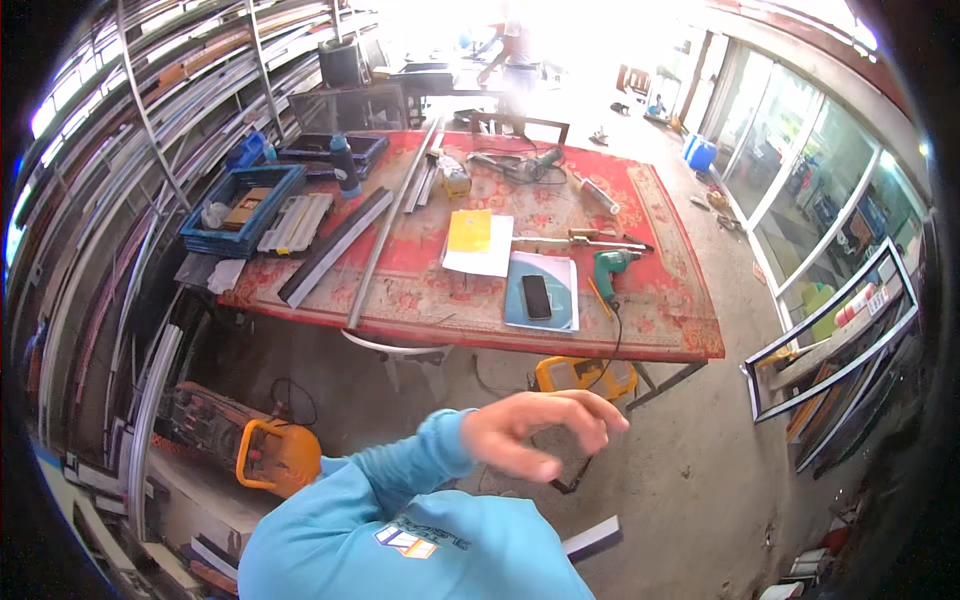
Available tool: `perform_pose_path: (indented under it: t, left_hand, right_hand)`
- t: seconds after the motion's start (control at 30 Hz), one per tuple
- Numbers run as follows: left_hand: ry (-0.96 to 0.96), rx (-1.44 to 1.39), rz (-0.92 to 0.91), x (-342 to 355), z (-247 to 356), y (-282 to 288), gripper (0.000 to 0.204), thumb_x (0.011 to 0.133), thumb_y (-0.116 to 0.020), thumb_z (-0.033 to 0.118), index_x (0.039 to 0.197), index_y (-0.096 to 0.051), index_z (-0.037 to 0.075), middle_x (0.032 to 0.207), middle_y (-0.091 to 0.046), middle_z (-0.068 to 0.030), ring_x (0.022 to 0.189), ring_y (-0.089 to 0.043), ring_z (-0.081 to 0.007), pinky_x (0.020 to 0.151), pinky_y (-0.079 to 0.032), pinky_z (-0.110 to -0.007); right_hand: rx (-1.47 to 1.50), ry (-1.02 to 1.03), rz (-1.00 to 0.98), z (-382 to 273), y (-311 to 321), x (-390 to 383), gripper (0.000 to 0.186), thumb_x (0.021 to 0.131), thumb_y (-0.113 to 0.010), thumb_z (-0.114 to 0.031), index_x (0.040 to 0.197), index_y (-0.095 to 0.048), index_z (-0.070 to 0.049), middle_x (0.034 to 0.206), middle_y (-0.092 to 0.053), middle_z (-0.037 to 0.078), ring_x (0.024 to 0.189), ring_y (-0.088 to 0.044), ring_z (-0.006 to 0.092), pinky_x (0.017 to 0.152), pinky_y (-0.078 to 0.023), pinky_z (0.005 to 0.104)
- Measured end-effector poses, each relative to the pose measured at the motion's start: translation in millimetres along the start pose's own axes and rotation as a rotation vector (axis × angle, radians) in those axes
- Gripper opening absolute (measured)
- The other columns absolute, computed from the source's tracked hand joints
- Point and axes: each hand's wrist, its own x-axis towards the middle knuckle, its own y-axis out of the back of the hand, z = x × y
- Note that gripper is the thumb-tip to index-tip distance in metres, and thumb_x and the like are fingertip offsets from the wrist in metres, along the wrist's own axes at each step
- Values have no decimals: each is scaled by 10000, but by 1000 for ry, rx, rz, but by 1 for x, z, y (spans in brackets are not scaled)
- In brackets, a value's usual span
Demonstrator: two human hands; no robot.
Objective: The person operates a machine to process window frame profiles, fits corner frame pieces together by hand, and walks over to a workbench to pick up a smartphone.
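My left hand [540,430] reaches across in front of my body from a light-blue sleeve, its fingers curved and spread apart from the thumb. Nothing shows between them. Below it, a white and dark profile piece [593,538] sticks out beside my shirt; what supports it is hidden. Beyond the hand, a yellow machine [585,377] sits low by the table's near edge. My right hand is out of sight. On the red patterned table covering [450,312] lie a black phone [537,297] on a booklet, a green power drill [612,263] and a yellow paper [470,231] on white sheets.
Long metal profiles [375,255] lie across the table's left half, near a blue crate [245,208] and a bottle [345,165]. Racks of profiles line the left wall. An orange-handled machine [278,455] stands at lower left. Frames [835,340] lean at right. Another person [517,60] is far back.
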Motion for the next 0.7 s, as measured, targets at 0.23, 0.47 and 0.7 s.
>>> perform_pose_path:
  t: [0.23,0.47,0.7]
  left_hand:
    - [-603,82,-211,25,110,-25,570,883,-288,570,763,-605,112,1007,-564,-116,848,-470,-275,658,-344,-404]
    - [-585,165,-208,27,128,-41,634,885,-180,600,726,-570,125,933,-548,-74,762,-473,-270,625,-335,-404]
    - [-622,392,137,18,138,-79,654,832,-338,637,555,-602,106,985,-628,-67,759,-416,-212,619,-279,-350]
  right_hand:
    - [44,23,-17,-51,15,7,449,539,-761,-282,795,-644,68,822,-644,167,733,-617,218,682,-500,330]
    - [-29,-12,-98,-24,27,-1,435,536,-772,-254,788,-641,76,804,-645,157,709,-613,214,669,-499,327]
    - [-190,40,-217,-59,28,-11,423,532,-783,-226,782,-639,83,786,-645,147,685,-609,211,657,-499,324]
